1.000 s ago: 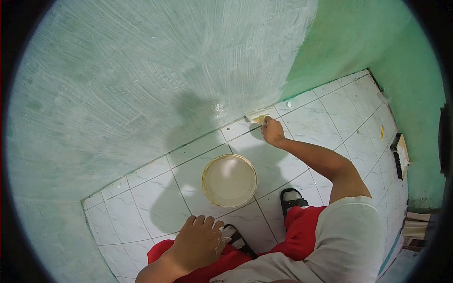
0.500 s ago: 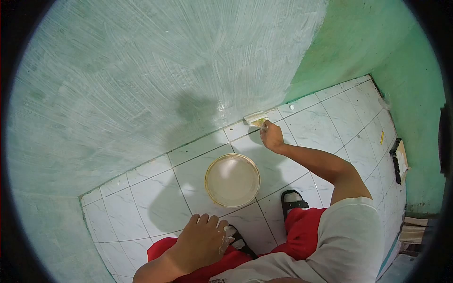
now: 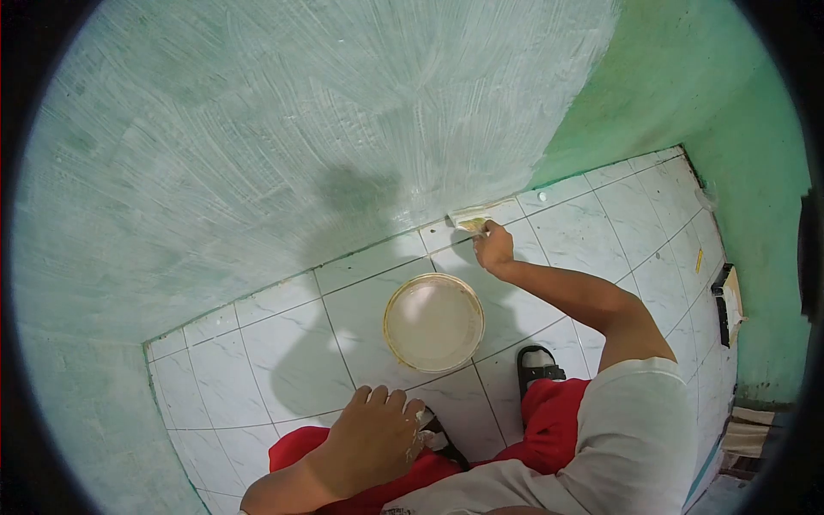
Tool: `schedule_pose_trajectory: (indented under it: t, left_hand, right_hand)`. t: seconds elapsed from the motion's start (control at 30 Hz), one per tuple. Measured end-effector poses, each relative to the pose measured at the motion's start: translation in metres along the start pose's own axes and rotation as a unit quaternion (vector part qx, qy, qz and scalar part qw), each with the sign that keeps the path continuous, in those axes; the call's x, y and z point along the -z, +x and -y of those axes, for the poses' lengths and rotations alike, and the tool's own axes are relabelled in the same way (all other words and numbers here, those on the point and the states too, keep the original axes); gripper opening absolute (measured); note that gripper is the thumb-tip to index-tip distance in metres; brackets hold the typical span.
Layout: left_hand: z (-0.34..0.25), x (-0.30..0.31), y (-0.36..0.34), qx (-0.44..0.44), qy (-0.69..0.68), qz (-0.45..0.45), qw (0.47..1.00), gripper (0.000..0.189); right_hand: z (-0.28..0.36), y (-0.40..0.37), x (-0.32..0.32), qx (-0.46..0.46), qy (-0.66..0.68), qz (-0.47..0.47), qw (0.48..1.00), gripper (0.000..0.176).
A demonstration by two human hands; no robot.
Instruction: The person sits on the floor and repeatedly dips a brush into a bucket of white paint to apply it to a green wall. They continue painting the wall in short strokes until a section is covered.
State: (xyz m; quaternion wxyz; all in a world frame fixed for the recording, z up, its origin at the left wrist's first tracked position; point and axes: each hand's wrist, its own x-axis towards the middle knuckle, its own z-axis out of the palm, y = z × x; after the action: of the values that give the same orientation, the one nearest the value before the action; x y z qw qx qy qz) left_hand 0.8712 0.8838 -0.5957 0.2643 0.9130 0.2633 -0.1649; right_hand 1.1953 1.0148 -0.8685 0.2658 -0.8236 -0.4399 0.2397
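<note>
My right hand point(image 3: 495, 247) is closed around a wide paintbrush point(image 3: 470, 223), whose pale, paint-coated bristles are at the foot of the wall where it meets the floor. Fresh white streaks cover most of the wall point(image 3: 343, 112) above it. Between my feet and the wall stands a round bucket point(image 3: 388, 311) of whitish paint with a yellowed rim. My left hand point(image 3: 373, 433) rests palm down over my red-clad knee, fingers stretched out, holding nothing. White paint is smeared on its side.
Bare green wall point(image 3: 635, 112) lies to the right of the painted area. A small white cap point(image 3: 542, 196) and a thin yellow piece point(image 3: 699, 260) are on the tiles point(image 3: 292, 343). A black-edged object point(image 3: 728, 305) leans at the right wall. My sandal point(image 3: 538, 369) is near the bucket.
The view has shifted slightly, so the bucket and tiles appear a little further right. The brush has slid slightly left along the wall's foot. My left hand stays on the knee.
</note>
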Motion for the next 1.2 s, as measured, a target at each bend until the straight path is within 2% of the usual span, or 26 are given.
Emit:
schedule_pose_trajectory:
  t: [0.07,0.13,0.23,0.37,0.53,0.73,0.97,1.07,1.13,1.2]
  left_hand:
    - [0.001,-0.001,-0.002,-0.006,0.001,-0.012,1.000,0.038]
    - [0.000,-0.001,-0.002,-0.008,0.007,-0.009,1.000,0.037]
    - [-0.001,-0.002,0.001,-0.018,0.013,-0.009,1.000,0.037]
    - [0.000,-0.002,0.003,-0.019,0.008,-0.011,1.000,0.038]
    - [-0.002,0.001,0.001,-0.006,0.007,0.007,1.000,0.039]
    - [-0.004,-0.002,0.004,-0.015,0.017,-0.007,1.000,0.040]
    - [-0.006,0.004,0.010,-0.010,0.014,0.005,1.000,0.040]
    - [-0.007,0.005,0.014,-0.005,0.011,0.011,1.000,0.040]
    - [-0.007,0.003,0.019,-0.003,0.014,0.024,1.000,0.041]
    - [-0.008,0.003,0.026,-0.001,0.019,0.034,0.999,0.042]
  right_hand:
    - [0.001,-0.005,0.003,-0.018,0.007,0.017,1.000,0.024]
    - [-0.006,-0.001,-0.005,0.026,-0.040,-0.023,0.999,0.022]
    - [-0.002,0.013,-0.015,0.021,-0.063,-0.032,0.997,0.023]
    - [0.015,0.008,-0.007,-0.005,-0.044,-0.004,0.999,0.028]
    - [-0.007,-0.006,-0.009,0.015,-0.034,-0.041,0.998,0.025]
    - [-0.004,0.017,-0.010,0.003,-0.049,0.013,0.999,0.027]
    - [0.004,-0.001,0.047,0.022,0.023,0.033,0.999,0.023]
    - [-0.015,-0.002,0.075,0.024,0.046,0.024,0.998,0.021]
    - [-0.042,0.011,0.084,0.030,-0.021,-0.002,0.999,0.021]
    - [-0.059,0.028,0.091,0.001,-0.015,-0.003,1.000,0.023]
